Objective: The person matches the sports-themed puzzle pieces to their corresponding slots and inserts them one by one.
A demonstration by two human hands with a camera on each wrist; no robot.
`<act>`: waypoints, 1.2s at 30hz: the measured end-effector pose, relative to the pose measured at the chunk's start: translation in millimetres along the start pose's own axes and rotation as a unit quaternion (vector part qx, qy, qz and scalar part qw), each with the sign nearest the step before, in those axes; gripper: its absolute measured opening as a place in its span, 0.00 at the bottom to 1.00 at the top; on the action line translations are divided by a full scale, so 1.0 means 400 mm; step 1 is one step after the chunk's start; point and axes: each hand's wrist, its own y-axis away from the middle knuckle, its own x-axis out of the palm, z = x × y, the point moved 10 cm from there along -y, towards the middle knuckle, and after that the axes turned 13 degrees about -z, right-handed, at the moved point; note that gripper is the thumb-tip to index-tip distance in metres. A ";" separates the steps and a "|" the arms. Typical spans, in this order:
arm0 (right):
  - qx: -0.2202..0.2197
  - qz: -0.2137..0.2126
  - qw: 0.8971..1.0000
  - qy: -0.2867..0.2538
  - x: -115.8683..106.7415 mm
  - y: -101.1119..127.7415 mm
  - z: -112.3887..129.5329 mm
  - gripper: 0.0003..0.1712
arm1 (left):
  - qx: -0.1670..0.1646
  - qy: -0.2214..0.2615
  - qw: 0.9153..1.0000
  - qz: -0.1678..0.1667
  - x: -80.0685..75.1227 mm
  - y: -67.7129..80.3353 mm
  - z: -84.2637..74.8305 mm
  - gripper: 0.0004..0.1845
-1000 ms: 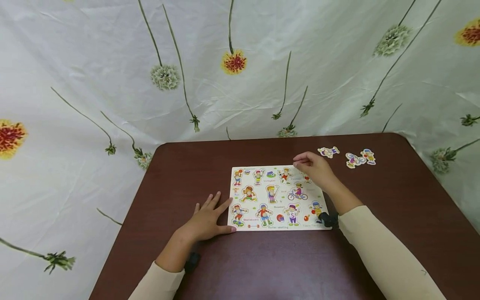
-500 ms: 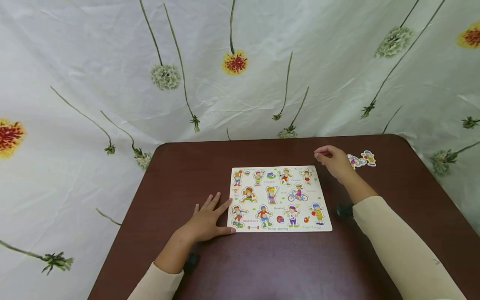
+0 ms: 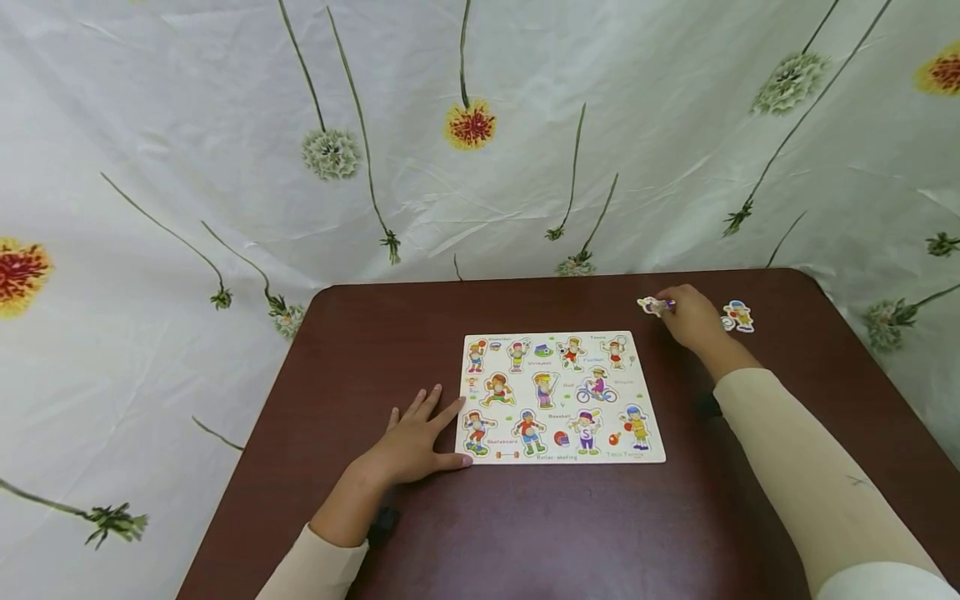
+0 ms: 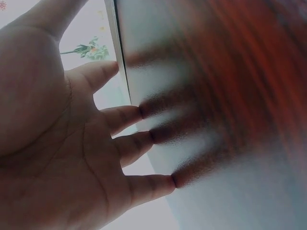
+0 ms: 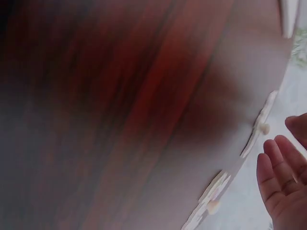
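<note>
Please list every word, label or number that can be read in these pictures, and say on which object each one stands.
"S": on the shirt of a printed figure in the bottom row of the white wooden puzzle board.
The small coloured captions beside the board's other figures: too small and blurred to read.
The two wrist views: no text.

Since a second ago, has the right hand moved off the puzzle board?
Yes. The right hand has gone right and away from the person, off the puzzle board, to the loose pieces; its fingertips are at one piece.
</note>
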 end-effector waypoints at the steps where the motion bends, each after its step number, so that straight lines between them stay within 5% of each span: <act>1: -0.004 0.006 1.000 0.008 0.003 -0.001 0.001 0.21 | 0.001 0.000 1.000 0.000 0.000 0.000 0.000 0.50; 10: -0.041 0.057 0.995 0.071 0.035 0.000 0.008 0.20 | 0.005 0.001 1.000 -0.005 0.000 0.002 0.001 0.50; 36: -0.039 0.005 0.998 0.058 0.026 0.003 0.010 0.13 | 0.003 0.000 1.000 -0.003 -0.001 0.003 0.001 0.50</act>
